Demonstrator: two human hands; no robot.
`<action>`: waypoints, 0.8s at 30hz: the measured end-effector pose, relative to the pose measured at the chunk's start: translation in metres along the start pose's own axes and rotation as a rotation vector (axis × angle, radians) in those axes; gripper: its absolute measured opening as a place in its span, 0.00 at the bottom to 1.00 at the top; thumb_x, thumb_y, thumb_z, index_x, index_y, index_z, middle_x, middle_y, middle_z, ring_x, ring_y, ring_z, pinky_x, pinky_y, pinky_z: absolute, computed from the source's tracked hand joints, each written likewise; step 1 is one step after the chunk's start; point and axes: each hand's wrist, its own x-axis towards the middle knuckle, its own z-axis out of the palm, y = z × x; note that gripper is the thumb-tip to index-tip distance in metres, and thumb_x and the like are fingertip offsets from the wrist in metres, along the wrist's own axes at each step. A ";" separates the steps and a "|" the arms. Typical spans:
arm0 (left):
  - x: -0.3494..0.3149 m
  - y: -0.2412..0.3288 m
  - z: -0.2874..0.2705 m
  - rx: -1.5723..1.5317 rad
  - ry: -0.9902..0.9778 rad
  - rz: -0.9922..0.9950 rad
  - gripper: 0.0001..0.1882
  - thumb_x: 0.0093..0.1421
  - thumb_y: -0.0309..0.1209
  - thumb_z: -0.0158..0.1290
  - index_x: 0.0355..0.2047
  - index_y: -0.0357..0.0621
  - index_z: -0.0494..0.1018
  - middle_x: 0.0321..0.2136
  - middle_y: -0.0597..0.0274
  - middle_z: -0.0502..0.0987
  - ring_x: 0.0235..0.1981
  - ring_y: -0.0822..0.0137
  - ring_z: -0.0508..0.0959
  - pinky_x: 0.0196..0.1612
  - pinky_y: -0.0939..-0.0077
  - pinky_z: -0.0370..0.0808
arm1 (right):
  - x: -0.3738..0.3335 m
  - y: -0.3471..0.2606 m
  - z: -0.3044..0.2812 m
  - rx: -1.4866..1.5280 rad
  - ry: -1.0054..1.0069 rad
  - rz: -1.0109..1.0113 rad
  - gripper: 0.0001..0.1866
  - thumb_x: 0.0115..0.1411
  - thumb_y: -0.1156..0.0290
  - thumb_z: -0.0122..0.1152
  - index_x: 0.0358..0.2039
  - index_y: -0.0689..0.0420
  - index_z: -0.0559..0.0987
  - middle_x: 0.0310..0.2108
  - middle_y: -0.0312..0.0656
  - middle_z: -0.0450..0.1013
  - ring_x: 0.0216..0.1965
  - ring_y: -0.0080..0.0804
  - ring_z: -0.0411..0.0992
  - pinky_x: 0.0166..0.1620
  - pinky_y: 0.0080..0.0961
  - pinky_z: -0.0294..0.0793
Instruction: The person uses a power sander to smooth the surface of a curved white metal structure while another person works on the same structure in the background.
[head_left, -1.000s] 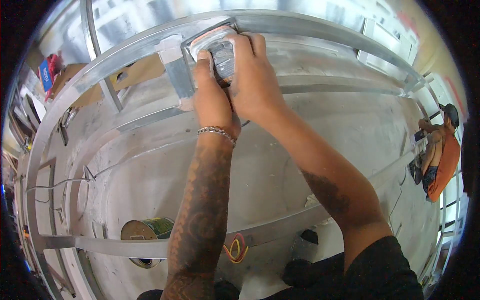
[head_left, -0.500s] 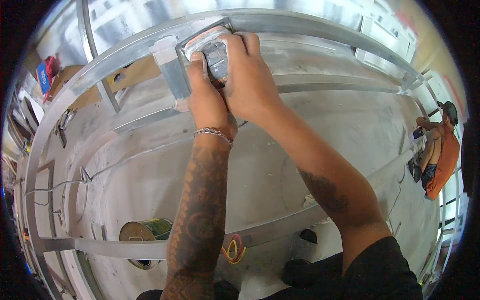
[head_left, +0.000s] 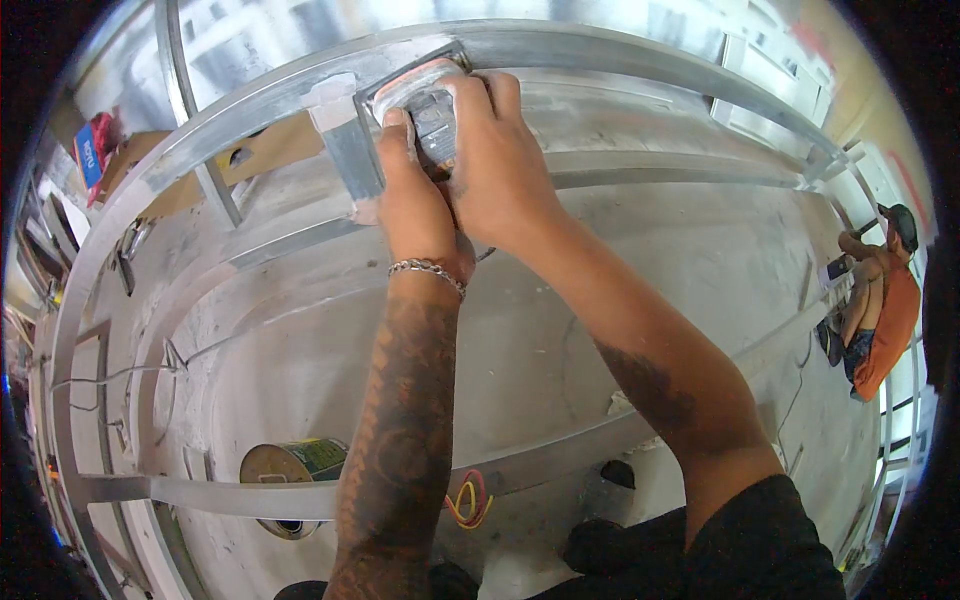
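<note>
A dusty grey power sander (head_left: 432, 125) lies against the curved upper rail (head_left: 580, 45) of a metal frame, its flat pad edge showing along the top. My right hand (head_left: 505, 175) wraps over its right side, fingers bent around the body. From the left, my left hand (head_left: 415, 205) grips the same tool, thumb up along its side. Part of the body and the palms' contact are hidden. Just left of the sander stands a short grey upright (head_left: 350, 150) with pale filler patches at its ends.
A lower frame rail (head_left: 240, 497) crosses near me, with a tin can (head_left: 285, 465) behind it and coiled red and yellow wires (head_left: 468, 500) hanging there. Grey cable (head_left: 120, 370) runs at left. Another person (head_left: 880, 300) in an orange top crouches at far right.
The sander and both hands have shifted slightly down along the rail, and a little more of the pad's upper edge shows. My grip is the same.
</note>
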 end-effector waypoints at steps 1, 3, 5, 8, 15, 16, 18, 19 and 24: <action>-0.001 0.001 0.000 0.000 0.002 0.001 0.31 0.67 0.57 0.49 0.55 0.43 0.74 0.46 0.60 0.79 0.45 0.66 0.78 0.48 0.68 0.74 | 0.000 0.000 0.000 0.004 -0.006 0.003 0.33 0.48 0.82 0.67 0.56 0.62 0.66 0.56 0.60 0.62 0.55 0.66 0.69 0.54 0.52 0.75; -0.002 0.004 0.001 0.004 -0.004 -0.035 0.31 0.68 0.57 0.48 0.56 0.43 0.73 0.46 0.60 0.79 0.46 0.66 0.78 0.49 0.68 0.74 | 0.001 0.000 0.002 0.006 0.019 -0.013 0.33 0.48 0.82 0.67 0.56 0.62 0.66 0.56 0.60 0.62 0.55 0.66 0.69 0.54 0.52 0.75; 0.004 0.003 0.003 -0.017 -0.018 0.014 0.31 0.69 0.58 0.47 0.56 0.44 0.73 0.46 0.60 0.79 0.46 0.64 0.79 0.51 0.67 0.75 | 0.002 -0.002 0.003 0.005 0.045 -0.027 0.33 0.48 0.82 0.67 0.56 0.62 0.66 0.56 0.60 0.62 0.55 0.66 0.69 0.54 0.52 0.75; 0.009 0.001 -0.001 -0.032 -0.036 0.059 0.31 0.69 0.59 0.45 0.55 0.45 0.73 0.47 0.60 0.79 0.47 0.62 0.79 0.53 0.65 0.75 | 0.003 -0.004 0.003 -0.014 0.029 -0.031 0.33 0.48 0.82 0.67 0.56 0.63 0.66 0.55 0.60 0.62 0.55 0.66 0.69 0.54 0.53 0.75; 0.000 0.002 -0.001 0.038 0.009 -0.031 0.31 0.69 0.59 0.45 0.56 0.47 0.74 0.48 0.61 0.80 0.48 0.62 0.79 0.54 0.65 0.75 | -0.002 0.000 0.005 -0.003 0.018 0.004 0.34 0.48 0.82 0.67 0.56 0.62 0.66 0.56 0.59 0.62 0.55 0.66 0.69 0.54 0.53 0.75; 0.001 0.003 -0.002 0.040 0.010 -0.030 0.31 0.69 0.59 0.45 0.56 0.47 0.74 0.48 0.61 0.80 0.48 0.62 0.79 0.54 0.65 0.75 | -0.003 -0.001 0.005 -0.009 0.005 0.023 0.34 0.48 0.82 0.66 0.56 0.62 0.66 0.56 0.59 0.62 0.55 0.66 0.69 0.54 0.53 0.75; 0.004 0.001 -0.001 -0.001 0.018 0.019 0.31 0.68 0.57 0.49 0.54 0.42 0.75 0.45 0.60 0.80 0.46 0.65 0.79 0.50 0.67 0.75 | -0.001 -0.001 0.005 0.000 0.027 0.000 0.34 0.48 0.83 0.66 0.56 0.62 0.66 0.56 0.59 0.62 0.55 0.66 0.69 0.54 0.53 0.75; 0.006 0.000 0.000 -0.005 0.016 0.012 0.31 0.68 0.57 0.49 0.54 0.42 0.75 0.45 0.60 0.80 0.46 0.65 0.79 0.50 0.67 0.75 | 0.000 0.001 0.005 0.007 0.050 -0.024 0.34 0.48 0.83 0.66 0.56 0.62 0.66 0.56 0.59 0.61 0.55 0.67 0.69 0.54 0.54 0.75; 0.007 0.005 0.002 -0.078 -0.039 0.090 0.30 0.68 0.57 0.49 0.52 0.42 0.75 0.43 0.61 0.80 0.43 0.66 0.79 0.47 0.69 0.75 | 0.004 -0.006 0.005 0.004 0.036 -0.020 0.34 0.48 0.82 0.66 0.57 0.62 0.65 0.57 0.59 0.61 0.55 0.67 0.68 0.54 0.53 0.75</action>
